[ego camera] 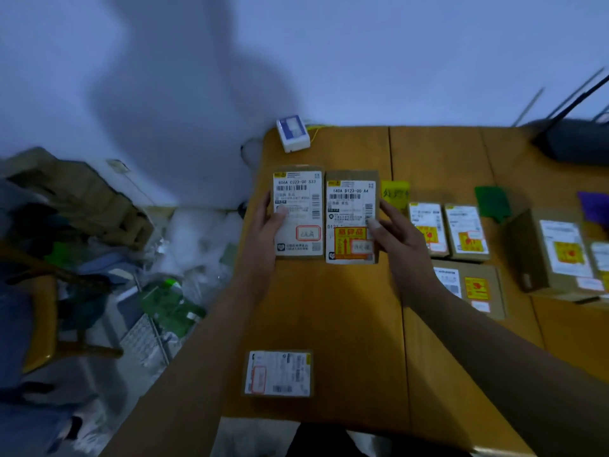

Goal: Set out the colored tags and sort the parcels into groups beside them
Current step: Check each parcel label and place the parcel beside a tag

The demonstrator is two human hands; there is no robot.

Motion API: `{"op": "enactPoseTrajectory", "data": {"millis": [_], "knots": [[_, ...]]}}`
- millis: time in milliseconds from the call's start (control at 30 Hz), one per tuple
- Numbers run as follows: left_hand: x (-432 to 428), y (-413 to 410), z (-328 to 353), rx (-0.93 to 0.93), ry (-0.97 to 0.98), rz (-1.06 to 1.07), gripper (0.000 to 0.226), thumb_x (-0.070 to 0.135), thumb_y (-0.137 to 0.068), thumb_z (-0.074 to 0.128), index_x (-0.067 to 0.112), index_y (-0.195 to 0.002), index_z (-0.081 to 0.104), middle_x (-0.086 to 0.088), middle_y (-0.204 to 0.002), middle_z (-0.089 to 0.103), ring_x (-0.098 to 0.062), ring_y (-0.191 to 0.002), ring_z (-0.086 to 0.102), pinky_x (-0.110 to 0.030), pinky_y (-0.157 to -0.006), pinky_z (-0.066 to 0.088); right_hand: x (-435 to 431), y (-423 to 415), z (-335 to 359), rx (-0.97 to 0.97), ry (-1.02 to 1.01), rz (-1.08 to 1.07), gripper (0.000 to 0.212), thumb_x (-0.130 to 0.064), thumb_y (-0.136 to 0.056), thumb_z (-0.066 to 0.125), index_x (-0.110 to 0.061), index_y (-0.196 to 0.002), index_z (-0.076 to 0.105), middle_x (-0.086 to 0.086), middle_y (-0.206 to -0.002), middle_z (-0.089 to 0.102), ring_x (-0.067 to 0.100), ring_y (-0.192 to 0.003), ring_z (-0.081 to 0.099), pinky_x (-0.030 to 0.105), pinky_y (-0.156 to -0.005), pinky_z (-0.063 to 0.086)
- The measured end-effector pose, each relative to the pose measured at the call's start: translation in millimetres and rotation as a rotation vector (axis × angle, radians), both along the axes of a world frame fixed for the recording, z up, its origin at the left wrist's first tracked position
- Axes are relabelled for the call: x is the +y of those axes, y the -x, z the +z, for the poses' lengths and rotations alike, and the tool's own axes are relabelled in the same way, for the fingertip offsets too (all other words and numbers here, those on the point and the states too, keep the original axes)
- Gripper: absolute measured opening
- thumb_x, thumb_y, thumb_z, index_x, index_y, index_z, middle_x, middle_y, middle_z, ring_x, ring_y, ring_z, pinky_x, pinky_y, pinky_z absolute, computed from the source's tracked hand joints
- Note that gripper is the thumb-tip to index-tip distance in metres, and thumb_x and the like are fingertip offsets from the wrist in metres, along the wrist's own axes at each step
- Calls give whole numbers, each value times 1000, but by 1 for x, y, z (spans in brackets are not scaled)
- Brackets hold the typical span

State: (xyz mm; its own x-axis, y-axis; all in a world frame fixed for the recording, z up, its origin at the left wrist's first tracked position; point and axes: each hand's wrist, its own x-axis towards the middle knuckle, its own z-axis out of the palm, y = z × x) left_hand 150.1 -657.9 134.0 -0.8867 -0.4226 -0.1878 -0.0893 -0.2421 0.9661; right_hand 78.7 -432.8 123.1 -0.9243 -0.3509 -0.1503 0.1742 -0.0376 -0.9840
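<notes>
At the table's left end: left hand (267, 222) grips a brown cardboard parcel with an all-white label (298, 211) by its left edge, thumb on top. Right hand (398, 232) likewise grips the touching brown parcel with an orange sticker (352, 217) by its right edge. Both parcels lie flat on the orange wooden table (329, 308). The right fingers partly hide a yellow paper tag (395, 192). Farther right are a green tag (492, 201) and, blurred, probably a purple tag (594, 206). A small labelled parcel (278, 372) lies between the forearms.
</notes>
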Motion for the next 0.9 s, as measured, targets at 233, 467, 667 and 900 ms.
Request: {"op": "enactPoseTrajectory", "data": {"millis": [233, 467, 667, 900], "knots": [[33, 8, 43, 35, 33, -42, 35, 38, -102, 55, 40, -136, 61, 0, -131, 72, -26, -116, 72, -48, -89, 62, 35, 8, 45, 62, -10, -35, 50, -26, -103, 64, -29, -152, 53, 11, -130, 72, 23, -113, 75, 42, -91, 64], [59, 9, 55, -7, 12, -24, 35, 31, -105, 51, 25, -139, 58, -6, -130, 72, -26, -113, 73, -51, -93, 60, 58, 11, 57, 74, -36, -27, 50, -25, -103, 64, -27, -151, 52, 9, -126, 72, 18, -108, 76, 31, -83, 64], [79, 0, 38, -132, 4, -95, 36, 29, -109, 45, 35, -144, 53, -4, -130, 73, -24, -111, 74, -43, -90, 62, 72, 6, 38, 12, -121, -71, 43, -32, -102, 64, -30, -144, 58, 7, -121, 76, 21, -102, 78, 44, -88, 64], [86, -4, 22, -218, 4, -127, 48, 28, -109, 47, 29, -156, 40, -8, -138, 67, -27, -116, 71, -50, -99, 58, 89, -2, 21, -43, -114, -63, 37, -28, -101, 66, -34, -137, 60, 2, -110, 80, 15, -97, 79, 22, -71, 63]]}}
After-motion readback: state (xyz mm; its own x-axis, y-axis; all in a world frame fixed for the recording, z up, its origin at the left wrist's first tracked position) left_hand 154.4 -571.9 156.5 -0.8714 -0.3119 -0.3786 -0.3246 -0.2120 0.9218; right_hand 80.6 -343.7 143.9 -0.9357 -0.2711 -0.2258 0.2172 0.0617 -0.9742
